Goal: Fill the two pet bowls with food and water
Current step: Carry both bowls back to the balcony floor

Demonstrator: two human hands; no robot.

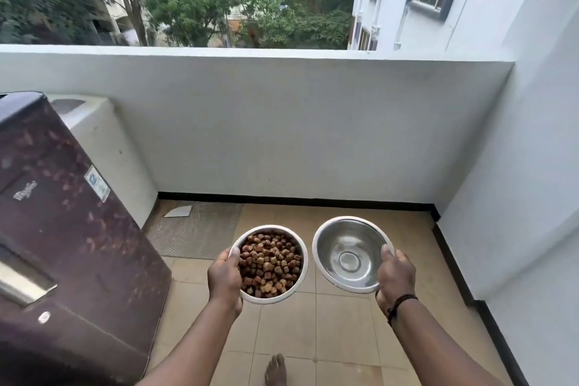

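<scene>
No legible text; small sticker (97,187) on the maroon fridge (62,229), print too blurred.

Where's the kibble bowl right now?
In the head view, the kibble bowl is held up in the left hand above the tiled floor, beside the steel bowl in the right hand.

My only view is head-worn, facing forward and down over the balcony floor (344,332) toward the parapet (282,122) at 12 o'clock (bowls close, near arm's reach).
</scene>
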